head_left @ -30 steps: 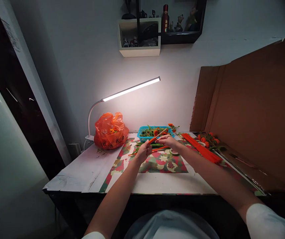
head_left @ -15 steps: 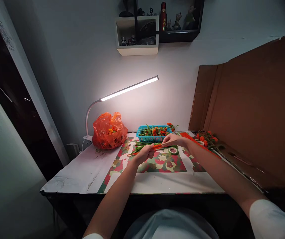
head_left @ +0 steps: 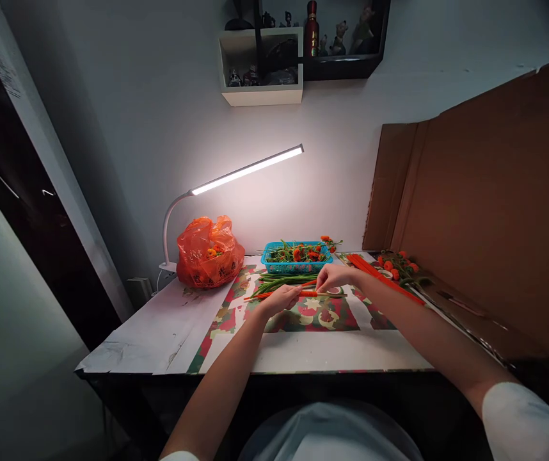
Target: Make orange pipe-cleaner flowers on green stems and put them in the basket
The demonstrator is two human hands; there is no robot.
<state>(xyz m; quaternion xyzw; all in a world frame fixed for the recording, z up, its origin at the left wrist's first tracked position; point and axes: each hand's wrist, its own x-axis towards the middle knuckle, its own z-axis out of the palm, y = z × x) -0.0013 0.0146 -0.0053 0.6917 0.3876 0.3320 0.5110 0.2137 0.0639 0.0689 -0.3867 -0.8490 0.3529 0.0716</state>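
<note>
My left hand (head_left: 281, 299) is closed around a thin orange stem, which looks like a pipe cleaner (head_left: 309, 294). An orange length sticks out to its left, and a greenish-brown end runs right past my other hand. Close by on the right, my right hand (head_left: 336, 277) pinches at the orange piece, thumb and fingers together; the exact grip is too small to make out. Behind both hands lies a bundle of green stems (head_left: 279, 282). A roll of green tape (head_left: 335, 291) is partly covered by my right hand.
A blue basket (head_left: 274, 265) with orange flowers stands at the back. Left of it are an orange plastic bag (head_left: 207, 256) and a lit desk lamp (head_left: 250, 169). Orange stems (head_left: 375, 272) and flowers (head_left: 397, 262) lie right, beside a cardboard sheet (head_left: 471, 211).
My right hand has shifted slightly down, over the tape roll. The orange piece between my hands now shows as two strands, with a greenish-brown end pointing right.
</note>
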